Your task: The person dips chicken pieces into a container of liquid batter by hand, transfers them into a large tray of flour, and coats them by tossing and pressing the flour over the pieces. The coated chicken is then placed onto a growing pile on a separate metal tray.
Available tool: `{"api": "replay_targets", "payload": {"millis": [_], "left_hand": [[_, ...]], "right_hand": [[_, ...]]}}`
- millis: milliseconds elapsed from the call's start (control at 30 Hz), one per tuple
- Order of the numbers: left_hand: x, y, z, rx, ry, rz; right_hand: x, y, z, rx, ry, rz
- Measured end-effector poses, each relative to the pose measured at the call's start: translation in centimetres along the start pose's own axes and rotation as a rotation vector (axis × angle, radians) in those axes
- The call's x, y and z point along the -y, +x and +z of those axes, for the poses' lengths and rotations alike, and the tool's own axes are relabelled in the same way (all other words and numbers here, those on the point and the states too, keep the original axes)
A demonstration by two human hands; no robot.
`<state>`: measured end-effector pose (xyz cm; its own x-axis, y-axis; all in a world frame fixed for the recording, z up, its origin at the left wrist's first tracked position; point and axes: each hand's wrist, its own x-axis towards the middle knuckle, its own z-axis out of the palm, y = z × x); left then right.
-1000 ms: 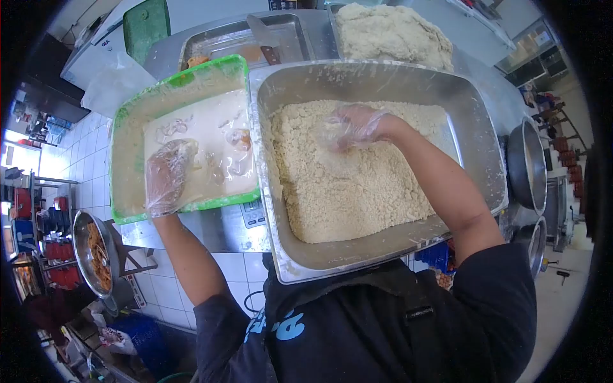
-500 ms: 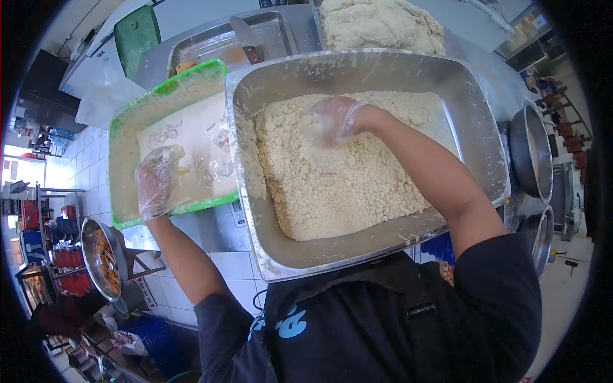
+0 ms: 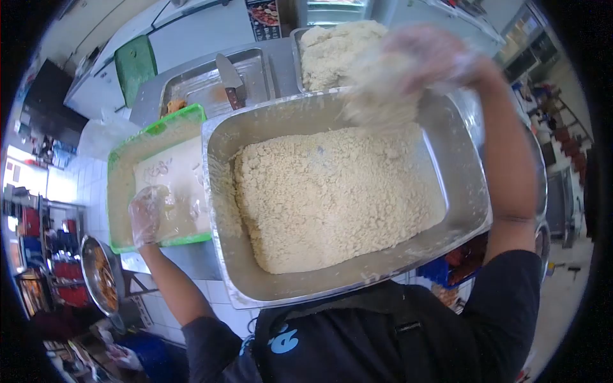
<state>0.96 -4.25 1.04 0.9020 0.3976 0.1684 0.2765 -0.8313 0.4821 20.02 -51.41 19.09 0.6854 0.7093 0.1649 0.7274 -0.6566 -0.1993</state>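
My left hand [image 3: 145, 216], in a clear plastic glove, is over the near left part of a green-rimmed tub [image 3: 113, 191]. Its fingers curl at the milky white liquid [image 3: 182, 166], where a few pale pieces show; what they hold I cannot make out. My right hand [image 3: 431, 60], also gloved, is raised over the far right rim of a large steel tub [image 3: 220, 274]. Motion smears its fingers. A blurred pale, floury mass [image 3: 377, 96] hangs beside and below it. Lumpy cream-coloured flour [image 3: 332, 198] covers much of the steel tub's bottom.
A heap of pale floury material [image 3: 332, 48] sits in a tray behind the steel tub. To its left, a knife [image 3: 228, 71] lies across a shallow metal tray [image 3: 185, 86]. A steel bowl of brown food [image 3: 102, 274] stands at the lower left.
My right hand has risen from the flour to the far right rim, with a floury mass now beside it. My left hand stays at the green tub. The view has shifted.
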Motion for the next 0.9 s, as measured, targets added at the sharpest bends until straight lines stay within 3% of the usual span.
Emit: {"api": "replay_targets", "payload": {"millis": [33, 67, 233, 400, 433, 500, 533, 633, 667, 767, 900], "left_hand": [[0.4, -0.5, 0.0, -0.003, 0.047, 0.022], [0.6, -0.5, 0.0, -0.007, 0.096, 0.05], [0.6, -0.4, -0.1, -0.055, 0.306, 0.089], [4.9, -0.3, 0.6, -0.149, 0.569, 0.24], [4.4, 0.1, 0.6, -0.092, 0.528, 0.152], [3.6, 0.4, 0.2, 0.019, 0.448, -0.035], [4.3, 0.3, 0.2, 0.001, 0.505, -0.032], [5.7, -0.4, 0.7, -0.02, 0.59, -0.024], [5.1, -0.3, 0.6, -0.012, 0.565, -0.019], [3.4, -0.5, 0.5, -0.005, 0.567, -0.049], [1.4, -0.7, 0.5, -0.024, 0.513, -0.174]], "right_hand": [[-1.8, 0.5, -2.7, 0.164, 0.443, 0.267], [-3.0, 0.5, -5.7, 0.137, 0.584, 0.349], [-7.9, 0.1, -12.2, 0.136, 0.275, 0.458], [-11.5, 2.3, -12.7, 0.26, 0.076, 0.524], [-11.7, 3.1, -12.2, 0.299, 0.043, 0.532], [-11.8, 4.6, -10.8, 0.369, -0.011, 0.511], [-12.0, 5.3, -9.7, 0.407, -0.035, 0.467], [-14.0, 7.9, -5.0, 0.343, 0.41, 0.302], [-14.3, 8.7, -3.5, 0.28, 0.408, 0.188], [-13.4, 12.7, 0.3, 0.231, 0.063, 0.108], [-16.0, 18.3, 4.8, 0.197, 0.121, 0.132]]}}
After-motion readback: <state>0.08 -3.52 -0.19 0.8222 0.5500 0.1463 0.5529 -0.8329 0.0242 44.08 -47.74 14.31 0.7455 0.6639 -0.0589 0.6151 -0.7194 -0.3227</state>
